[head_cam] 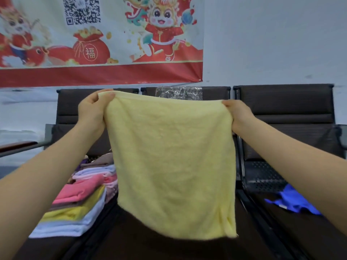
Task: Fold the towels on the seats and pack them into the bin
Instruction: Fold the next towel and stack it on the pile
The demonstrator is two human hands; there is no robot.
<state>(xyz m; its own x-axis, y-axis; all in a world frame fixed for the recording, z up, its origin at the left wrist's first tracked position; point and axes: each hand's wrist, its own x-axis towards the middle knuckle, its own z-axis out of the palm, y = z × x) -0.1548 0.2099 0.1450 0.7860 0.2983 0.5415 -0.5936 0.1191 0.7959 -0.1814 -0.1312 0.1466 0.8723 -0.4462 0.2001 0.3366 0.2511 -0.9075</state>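
The yellow towel (172, 162) hangs in the air in front of us, spread flat above the middle seat (150, 248), its lower edge free and its lower right corner curling a little. We pinch its two top corners — the left hand (92, 109) with thumb over the hem, the right hand (238, 115) with fingers closed on the other corner — and the arms are held wide so the cloth is taut. To fold it well, we judge, the corners should be brought together evenly, edges matched, before the towel is laid down; a slack top edge would give a crooked fold. To the left, on the next seat, sits a stack of folded towels (75, 209); to the right lies a blue cloth (293, 201). Beyond are the seat backs (281, 104) and a red poster (101, 40) on the wall. We see no bin.
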